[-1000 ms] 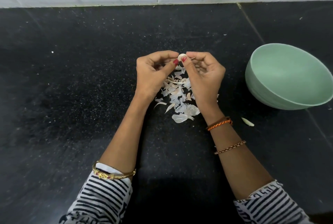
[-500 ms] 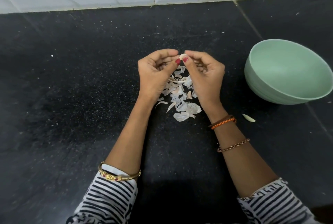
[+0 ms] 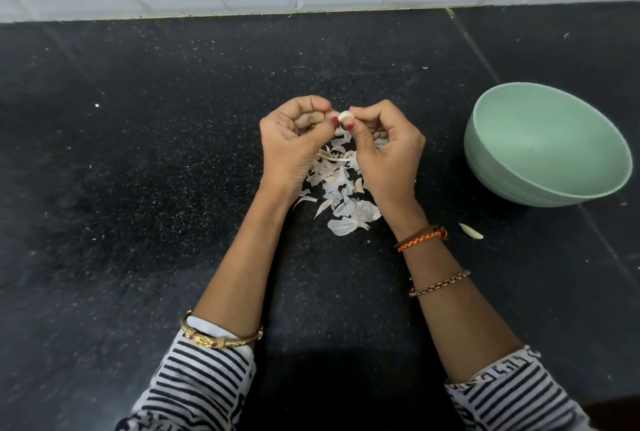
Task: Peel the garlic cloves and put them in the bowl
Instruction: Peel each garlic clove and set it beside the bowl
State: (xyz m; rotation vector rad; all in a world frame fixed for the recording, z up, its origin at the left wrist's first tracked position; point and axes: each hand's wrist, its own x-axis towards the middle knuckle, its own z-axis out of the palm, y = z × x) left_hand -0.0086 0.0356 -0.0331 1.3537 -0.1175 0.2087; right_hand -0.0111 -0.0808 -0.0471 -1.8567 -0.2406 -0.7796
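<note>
A garlic clove (image 3: 345, 116) is pinched between the fingertips of left hand (image 3: 294, 150) and right hand (image 3: 388, 153), above the desk; bowl (image 3: 512, 195) at 3 o'clock. Judged light, firm, slippery; ends are best gripped.

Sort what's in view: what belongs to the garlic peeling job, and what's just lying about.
Job: garlic clove pinched by left hand and right hand; green bowl; loose clove on the counter.
Lying about: pile of peeled skins.
</note>
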